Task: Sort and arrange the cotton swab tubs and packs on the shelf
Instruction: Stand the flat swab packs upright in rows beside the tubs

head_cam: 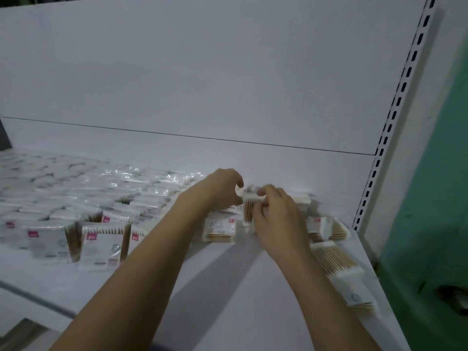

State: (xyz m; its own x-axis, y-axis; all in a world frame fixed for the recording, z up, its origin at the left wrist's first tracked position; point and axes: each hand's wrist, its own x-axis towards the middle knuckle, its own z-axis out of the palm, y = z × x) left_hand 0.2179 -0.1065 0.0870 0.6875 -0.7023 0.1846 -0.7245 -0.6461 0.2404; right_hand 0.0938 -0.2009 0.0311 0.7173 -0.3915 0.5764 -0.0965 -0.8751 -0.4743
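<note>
Two broad things frame the work: the white back panel (202, 79) and the white shelf (222, 279) it rises from, with a slotted upright (395, 107) and a green wall (435, 173) on the right. Across the left of the shelf stand the arranged rows of packs (76, 198), upright and close together, their front ones showing pink labels. On the right lie loose packs (336, 262), flat and askew, one near the shelf's right edge and others behind the right forearm.

Both arms reach in from below. Between the hands stands the held pack (249, 209), upright, just beyond a flat pack (219, 230) and near the right end of the rows. The left hand (222, 190) curls thumb and fingers on the pack's upper left edge; the right hand (276, 216) pinches its top and right side with bent fingers.

Judging by this, the step is standing one loose pack up to join the rows. The next move seems to call for sliding it leftward against its neighbours, keeping it square and upright so it does not topple the thin packs beside it.

Motion blur smears the label print; no tubs can be told apart, and the far rows melt into glare.
</note>
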